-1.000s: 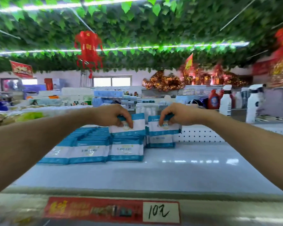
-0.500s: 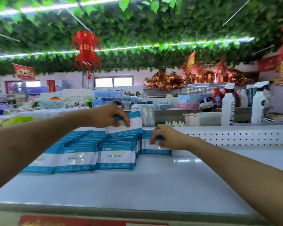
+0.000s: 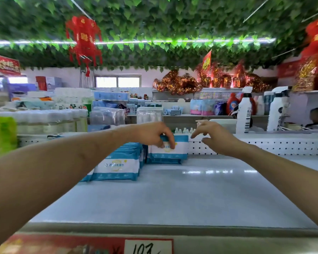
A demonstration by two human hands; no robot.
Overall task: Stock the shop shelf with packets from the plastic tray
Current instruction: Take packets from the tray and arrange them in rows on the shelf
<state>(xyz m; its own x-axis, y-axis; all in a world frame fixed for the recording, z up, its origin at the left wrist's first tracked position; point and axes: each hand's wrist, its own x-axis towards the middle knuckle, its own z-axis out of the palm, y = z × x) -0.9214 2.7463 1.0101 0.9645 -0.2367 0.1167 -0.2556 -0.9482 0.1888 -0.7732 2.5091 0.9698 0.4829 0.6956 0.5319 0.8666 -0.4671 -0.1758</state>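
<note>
— Blue-and-white packets fill the left of the shelf; most of it lies bare; we judge ourselves partway.
— Count?
— One packet upright at the back, our left hand gripping its top; right hand spread, empty, just beside; rows too tight to count; tray unseen.

packets: blue-white | shelf: pale grey | lantern: red

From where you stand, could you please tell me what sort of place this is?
Most likely a small shop: a price tag on the shelf edge, rows of packets, and spray bottles on display.
</note>
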